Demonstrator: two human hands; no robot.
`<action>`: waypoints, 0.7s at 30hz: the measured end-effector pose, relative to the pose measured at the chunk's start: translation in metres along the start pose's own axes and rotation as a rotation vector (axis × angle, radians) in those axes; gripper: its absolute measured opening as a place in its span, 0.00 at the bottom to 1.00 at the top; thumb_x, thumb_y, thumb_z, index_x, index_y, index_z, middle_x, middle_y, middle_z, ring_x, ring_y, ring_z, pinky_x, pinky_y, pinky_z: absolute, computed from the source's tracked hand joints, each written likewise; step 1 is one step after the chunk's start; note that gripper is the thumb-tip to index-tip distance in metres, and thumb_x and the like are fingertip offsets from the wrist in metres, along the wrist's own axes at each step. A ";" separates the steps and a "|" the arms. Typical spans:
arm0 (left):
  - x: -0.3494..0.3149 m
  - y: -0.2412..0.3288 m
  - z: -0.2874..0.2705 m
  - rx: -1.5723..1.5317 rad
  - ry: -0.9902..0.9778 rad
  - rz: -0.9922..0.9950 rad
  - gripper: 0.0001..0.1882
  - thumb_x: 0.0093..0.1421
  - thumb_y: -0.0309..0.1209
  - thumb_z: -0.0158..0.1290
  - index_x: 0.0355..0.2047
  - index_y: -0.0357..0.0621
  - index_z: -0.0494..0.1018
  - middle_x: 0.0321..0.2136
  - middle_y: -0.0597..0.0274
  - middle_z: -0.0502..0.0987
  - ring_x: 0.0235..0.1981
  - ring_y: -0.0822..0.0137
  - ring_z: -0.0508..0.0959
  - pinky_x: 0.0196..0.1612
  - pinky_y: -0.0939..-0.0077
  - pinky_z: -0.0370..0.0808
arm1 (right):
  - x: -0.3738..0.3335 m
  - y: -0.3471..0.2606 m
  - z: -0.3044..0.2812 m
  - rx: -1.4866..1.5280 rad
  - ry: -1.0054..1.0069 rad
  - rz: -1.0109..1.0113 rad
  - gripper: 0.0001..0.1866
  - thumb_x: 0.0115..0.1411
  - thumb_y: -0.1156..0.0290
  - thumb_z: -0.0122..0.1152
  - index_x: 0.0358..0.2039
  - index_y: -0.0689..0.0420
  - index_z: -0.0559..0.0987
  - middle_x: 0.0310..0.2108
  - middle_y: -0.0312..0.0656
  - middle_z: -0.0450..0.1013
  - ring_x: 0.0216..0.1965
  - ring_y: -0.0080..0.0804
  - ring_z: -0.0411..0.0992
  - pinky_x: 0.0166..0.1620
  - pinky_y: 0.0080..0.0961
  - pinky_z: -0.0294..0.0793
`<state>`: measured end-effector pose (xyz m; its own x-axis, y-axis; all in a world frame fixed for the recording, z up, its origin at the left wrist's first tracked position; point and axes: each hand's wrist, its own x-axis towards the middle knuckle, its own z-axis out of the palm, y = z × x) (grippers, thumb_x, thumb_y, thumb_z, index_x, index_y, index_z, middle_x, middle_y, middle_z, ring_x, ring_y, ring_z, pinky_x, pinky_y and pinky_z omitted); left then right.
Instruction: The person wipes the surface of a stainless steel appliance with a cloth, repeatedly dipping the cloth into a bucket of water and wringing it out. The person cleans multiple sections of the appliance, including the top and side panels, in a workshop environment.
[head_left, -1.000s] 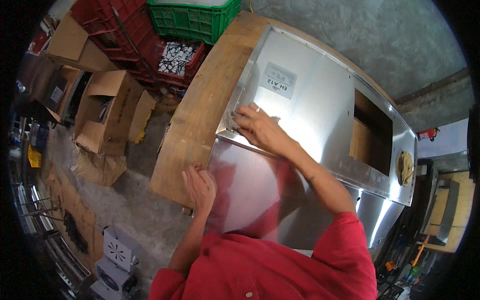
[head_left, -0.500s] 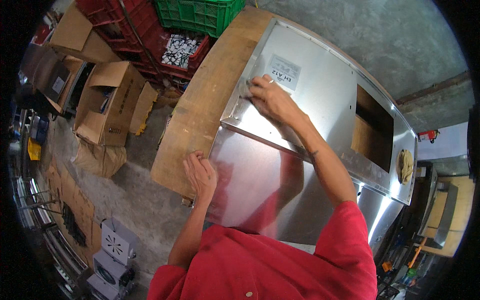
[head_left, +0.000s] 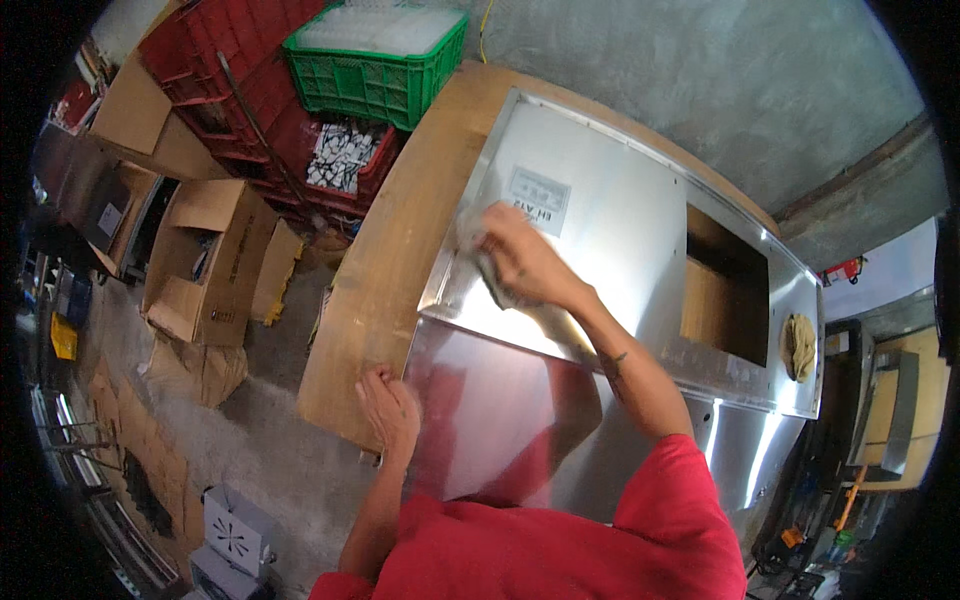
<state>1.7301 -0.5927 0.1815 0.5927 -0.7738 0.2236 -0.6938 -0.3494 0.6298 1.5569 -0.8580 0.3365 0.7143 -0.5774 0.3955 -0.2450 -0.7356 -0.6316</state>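
Observation:
A shiny sheet-metal cabinet [head_left: 620,235] lies on the wooden table, with a rectangular opening in its panel. A grey printed label [head_left: 541,200] is stuck near its far left end. My right hand [head_left: 515,255] is on the panel just nearer than the label. Its fingers are bent round a pale greyish wad [head_left: 470,228], too blurred to name its material. At the table's left edge, beside the cabinet's near left corner, my left hand [head_left: 390,408] rests with its fingers loosely bent and apart. Nothing shows in it.
Under the cabinet, the wooden tabletop [head_left: 385,240] shows along the left. A folded tan cloth [head_left: 799,347] lies on the panel's right end. Beyond stand a green crate [head_left: 375,80] and red crates [head_left: 225,75]. An open cardboard box [head_left: 215,260] sits on the floor at left.
The view has tilted, so the scene sits lower in the picture. My right hand has shifted slightly along the panel near the label, still with the pale wad. My left hand stays by the table edge.

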 end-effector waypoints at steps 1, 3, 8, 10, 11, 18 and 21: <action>0.000 -0.003 0.004 -0.007 0.007 0.001 0.11 0.66 0.25 0.42 0.43 0.32 0.70 0.40 0.38 0.74 0.42 0.38 0.71 0.50 0.45 0.66 | 0.011 0.023 -0.012 -0.073 0.167 -0.033 0.04 0.65 0.79 0.55 0.39 0.61 0.75 0.39 0.52 0.68 0.42 0.51 0.69 0.48 0.41 0.70; 0.002 0.010 -0.003 -0.049 -0.009 -0.061 0.11 0.66 0.25 0.42 0.43 0.32 0.70 0.40 0.38 0.74 0.43 0.38 0.71 0.49 0.45 0.66 | 0.037 0.072 -0.042 -0.203 0.269 0.128 0.09 0.69 0.70 0.59 0.41 0.63 0.75 0.35 0.53 0.69 0.35 0.52 0.70 0.42 0.38 0.72; 0.003 0.019 -0.007 -0.084 -0.024 -0.086 0.11 0.64 0.24 0.42 0.43 0.31 0.70 0.39 0.37 0.73 0.43 0.38 0.71 0.49 0.44 0.66 | 0.112 0.173 -0.099 -0.395 0.446 0.205 0.12 0.65 0.70 0.61 0.44 0.64 0.75 0.40 0.60 0.73 0.44 0.62 0.73 0.48 0.49 0.72; 0.002 0.013 -0.005 -0.105 -0.024 -0.095 0.12 0.63 0.23 0.41 0.43 0.30 0.70 0.39 0.37 0.73 0.43 0.38 0.71 0.49 0.44 0.66 | 0.135 0.200 -0.103 -0.471 0.476 0.160 0.13 0.64 0.70 0.62 0.46 0.64 0.77 0.43 0.60 0.75 0.47 0.63 0.73 0.50 0.50 0.72; 0.002 0.016 -0.007 -0.101 -0.028 -0.101 0.12 0.64 0.23 0.41 0.43 0.31 0.70 0.39 0.37 0.73 0.43 0.38 0.71 0.49 0.44 0.66 | 0.143 0.211 -0.099 -0.437 0.464 0.140 0.13 0.64 0.70 0.62 0.46 0.64 0.78 0.43 0.59 0.75 0.47 0.63 0.73 0.50 0.50 0.73; -0.004 0.013 -0.006 -0.043 -0.066 -0.146 0.12 0.65 0.25 0.40 0.43 0.32 0.70 0.39 0.38 0.73 0.41 0.36 0.70 0.48 0.45 0.65 | 0.178 0.265 -0.091 -0.589 0.205 0.066 0.14 0.62 0.70 0.63 0.46 0.62 0.83 0.45 0.56 0.76 0.48 0.60 0.74 0.53 0.48 0.75; -0.004 0.016 -0.008 -0.042 -0.077 -0.154 0.12 0.65 0.25 0.40 0.43 0.32 0.71 0.40 0.38 0.74 0.41 0.37 0.71 0.49 0.45 0.66 | 0.190 0.273 -0.091 -0.634 0.159 -0.020 0.13 0.62 0.71 0.63 0.46 0.61 0.83 0.45 0.56 0.76 0.48 0.60 0.74 0.53 0.48 0.75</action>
<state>1.7201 -0.5903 0.1966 0.6565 -0.7515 0.0655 -0.5784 -0.4457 0.6833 1.5662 -1.2008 0.2996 0.6291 -0.5707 0.5278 -0.6064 -0.7851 -0.1261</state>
